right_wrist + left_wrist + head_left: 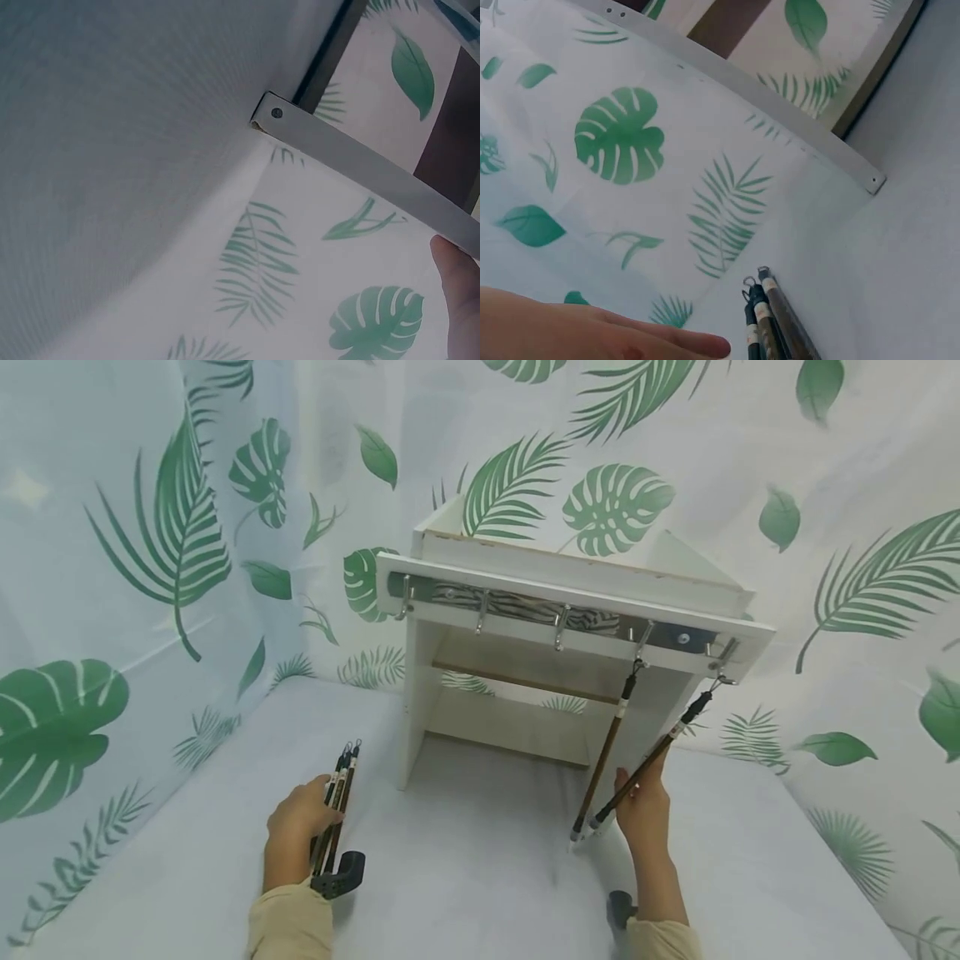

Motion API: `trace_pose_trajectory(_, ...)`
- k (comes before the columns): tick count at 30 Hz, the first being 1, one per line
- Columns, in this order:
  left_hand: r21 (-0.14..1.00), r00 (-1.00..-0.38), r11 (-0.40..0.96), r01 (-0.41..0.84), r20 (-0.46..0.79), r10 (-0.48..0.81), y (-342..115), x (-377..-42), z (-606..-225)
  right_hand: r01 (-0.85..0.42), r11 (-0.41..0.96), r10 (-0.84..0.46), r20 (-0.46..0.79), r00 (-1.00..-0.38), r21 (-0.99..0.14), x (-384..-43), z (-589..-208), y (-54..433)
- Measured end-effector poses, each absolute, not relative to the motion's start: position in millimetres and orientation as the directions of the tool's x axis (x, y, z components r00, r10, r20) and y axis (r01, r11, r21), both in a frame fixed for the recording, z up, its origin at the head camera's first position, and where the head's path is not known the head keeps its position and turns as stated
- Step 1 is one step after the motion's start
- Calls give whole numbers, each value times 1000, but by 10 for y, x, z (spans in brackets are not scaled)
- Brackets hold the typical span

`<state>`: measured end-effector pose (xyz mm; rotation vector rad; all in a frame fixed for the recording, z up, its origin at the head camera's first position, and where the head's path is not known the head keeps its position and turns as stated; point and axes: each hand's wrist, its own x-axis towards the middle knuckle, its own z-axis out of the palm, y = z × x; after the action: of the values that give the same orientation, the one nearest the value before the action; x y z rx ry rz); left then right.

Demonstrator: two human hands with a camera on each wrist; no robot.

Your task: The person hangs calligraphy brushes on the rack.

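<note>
My left hand (300, 814) holds a bundle of calligraphy brushes (347, 785), brown shafts with black ends and small hanging loops. In the left wrist view, the loops of these brushes (761, 289) stick out beyond the fingers. Two more brushes hang from the rightmost hooks of a white wooden shelf unit (570, 597): one brush (609, 743) more upright, the other (652, 760) slanting across my right hand (643, 810). That hand grips the unit's right side panel low down, thumb at its front edge (375, 169); its other fingers are mostly hidden.
Metal hooks (482, 610) line the unit's front rail, the left ones bare. A crossbar (525, 681) spans the inside. The unit stands on a white-covered table (480, 868), with leaf-print sheeting (750, 468) behind. Black wrist mounts (341, 875) sit on both wrists.
</note>
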<state>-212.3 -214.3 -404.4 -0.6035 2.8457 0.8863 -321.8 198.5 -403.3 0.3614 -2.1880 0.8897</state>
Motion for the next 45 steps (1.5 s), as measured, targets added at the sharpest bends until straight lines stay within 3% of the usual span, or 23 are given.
trace_pose_trajectory(14, 600, -904, 676, -427, -284, -319, -2196, -2127, -4117, -461, 726, 36, 698, -715, -510, -3216, -4017, 1968)
trace_pose_trajectory(21, 651, -918, 648, -395, -255, -303, -2159, -2101, -4075, -513, 721, 10, 747, -665, -466, -3236, -4004, 1984)
trace_pose_trajectory(32, 655, -964, 734, -181, 29, -264, -2028, -1940, -3575, -500, 730, 22, 748, -663, -465, -3219, -4036, 1991)
trace_pose_trajectory(45, 688, -908, 725, 29, 322, -269, -1838, -1798, -3269, -487, 727, 35, 734, -678, -484, -3189, -4056, 1984)
